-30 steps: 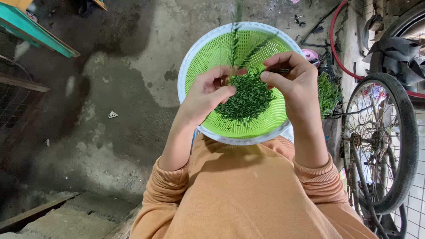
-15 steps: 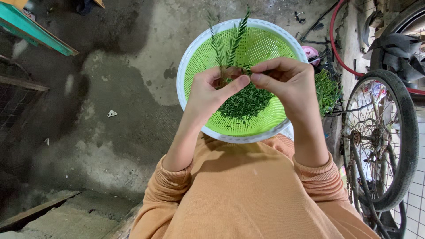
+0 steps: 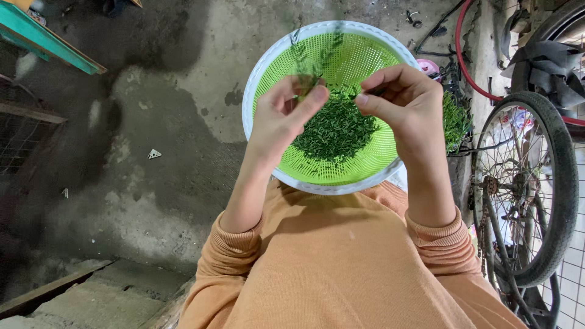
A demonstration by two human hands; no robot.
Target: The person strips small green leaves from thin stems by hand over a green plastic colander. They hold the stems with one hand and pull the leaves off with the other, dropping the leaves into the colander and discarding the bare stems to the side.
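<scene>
Floor (image 3: 164,128): rough bare concrete, stained dark in patches, cracked slab edge lower left. Teal-painted board (image 3: 42,39) top left. Right edge: bicycle wheel (image 3: 536,189), rusty spokes, worn black tyre, red hose (image 3: 466,55) looped behind it.

Person seated, orange ribbed-cuff sleeves (image 3: 341,262) filling the lower frame, both forearms raised over the lap.

Colander (image 3: 332,106): round plastic, lime-green perforated mesh inside, white rim, resting on the knees. Heap of small dark green stripped leaflets (image 3: 338,131) sits in its centre. A second clump of leafy green sprigs (image 3: 454,119) lies just past the colander's right rim, near the wheel.

Left hand (image 3: 280,122): over the colander's left half, thumb and forefinger pinching the base of a feathery sprig (image 3: 311,58) that stands upward, motion-blurred, thin stem with rows of tiny leaflets. Other fingers curled loosely.

Right hand (image 3: 408,103): over the colander's right half, fingers bunched, thumb pressed to fingertips; seems to pinch something thin and dark, too small to tell what. Hands apart, gap between them above the leaf heap.
</scene>
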